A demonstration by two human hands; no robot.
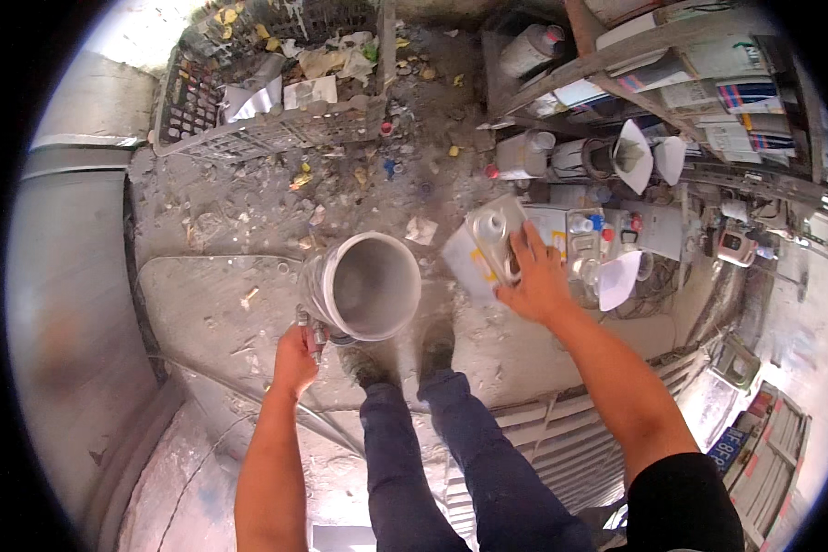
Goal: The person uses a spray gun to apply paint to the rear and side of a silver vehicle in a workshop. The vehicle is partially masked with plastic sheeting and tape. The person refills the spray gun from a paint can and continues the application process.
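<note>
My left hand [294, 360] is closed around a metal spray gun [313, 333] with a red part. A big whitish cup [371, 287], its mouth facing up, sits right beside the metal body and seems joined to it. The cup's inside looks grey; I cannot tell whether liquid is in it. To the right, my right hand [535, 281] curls over the top of a rectangular can [493, 235] with a round pale cap and a white and yellow side. Its fingers grip the top near the cap. The can stands tilted in view, beside several other containers.
Clear bottles with red and blue caps [598, 230] crowd the right side, near white paper cones [632, 156]. Wooden shelves [580, 69] hold boxes and a jug. A black plastic crate [276, 129] with scraps stands far left. Litter covers the dusty floor [239, 212]. Metal slats [570, 442] lie near my legs.
</note>
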